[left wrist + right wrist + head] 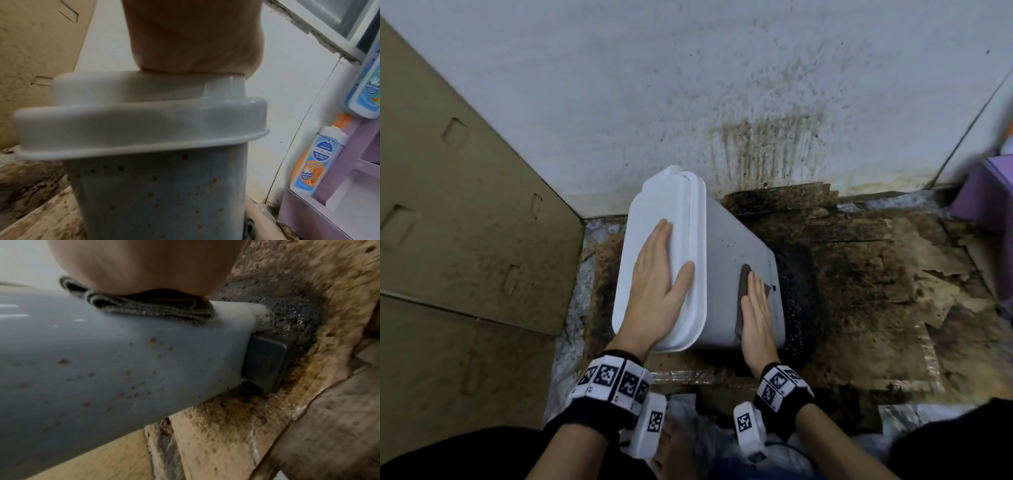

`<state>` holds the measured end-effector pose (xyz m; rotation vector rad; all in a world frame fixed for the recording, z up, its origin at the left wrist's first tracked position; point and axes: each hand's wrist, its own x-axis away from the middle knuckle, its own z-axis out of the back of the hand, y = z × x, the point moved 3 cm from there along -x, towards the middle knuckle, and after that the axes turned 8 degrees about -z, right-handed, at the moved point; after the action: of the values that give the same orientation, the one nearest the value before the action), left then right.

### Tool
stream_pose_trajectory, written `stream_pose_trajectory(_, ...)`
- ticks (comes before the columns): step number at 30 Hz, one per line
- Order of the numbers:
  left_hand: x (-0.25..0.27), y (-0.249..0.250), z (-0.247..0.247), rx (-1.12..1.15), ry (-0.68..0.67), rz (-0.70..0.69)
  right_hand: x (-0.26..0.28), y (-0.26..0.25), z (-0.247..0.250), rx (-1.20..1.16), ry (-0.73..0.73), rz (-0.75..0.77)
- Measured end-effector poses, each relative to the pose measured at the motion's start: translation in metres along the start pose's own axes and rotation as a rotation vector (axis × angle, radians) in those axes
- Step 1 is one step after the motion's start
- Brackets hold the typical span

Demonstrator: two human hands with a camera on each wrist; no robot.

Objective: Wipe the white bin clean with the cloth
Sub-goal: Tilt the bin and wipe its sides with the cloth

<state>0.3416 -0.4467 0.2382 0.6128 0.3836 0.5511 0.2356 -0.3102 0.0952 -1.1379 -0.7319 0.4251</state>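
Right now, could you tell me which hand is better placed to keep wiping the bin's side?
Right. The right hand already presses the cloth flat on the white bin side, while the left hand steadies the lid.

White bin [736, 260], brown speckles; grey cloth [743, 284]; purple shelf [983, 195].

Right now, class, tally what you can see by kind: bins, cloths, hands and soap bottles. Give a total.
White bin: 1
Cloth: 1
Hands: 2, left hand flat on the lid, right hand pressing the cloth
Soap bottles: 2, and
Total: 6
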Motion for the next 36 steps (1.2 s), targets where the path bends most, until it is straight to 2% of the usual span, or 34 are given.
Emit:
stream_pose_trajectory(3,0.0,0.0,0.001,-0.003,0.004,-0.001,0.009,-0.023,-0.011,-0.052,0.008,0.026)
stream_pose_trajectory(8,0.001,-0.003,0.0,0.003,0.02,-0.001,0.035,-0.066,-0.028,-0.087,-0.036,0.158)
stream_pose_trajectory(13,0.001,-0.003,0.002,0.023,0.019,0.005,0.028,-0.048,-0.018,0.028,-0.022,0.247)
stream_pose_trajectory(15,0.0,-0.002,0.002,0.028,0.021,0.012,0.018,-0.022,-0.01,0.009,0.019,0.194)
stream_pose_trajectory(19,-0.001,0.0,0.002,0.045,0.019,0.019,-0.003,0.042,0.009,0.001,0.074,-0.005)
stream_pose_trajectory(23,-0.001,0.0,0.002,0.049,0.015,0.024,-0.013,0.062,0.011,0.045,0.065,-0.09)
stream_pose_trajectory(29,0.0,-0.007,0.006,0.037,0.02,0.044,-0.003,0.036,-0.007,-0.045,0.094,-0.16)
stream_pose_trajectory(32,-0.001,-0.006,0.004,0.038,0.022,0.032,0.015,0.003,-0.019,-0.102,0.131,-0.06)
stream_pose_trajectory(36,-0.001,-0.007,0.002,0.044,0.023,0.027,0.034,-0.042,-0.036,-0.025,0.141,0.104)
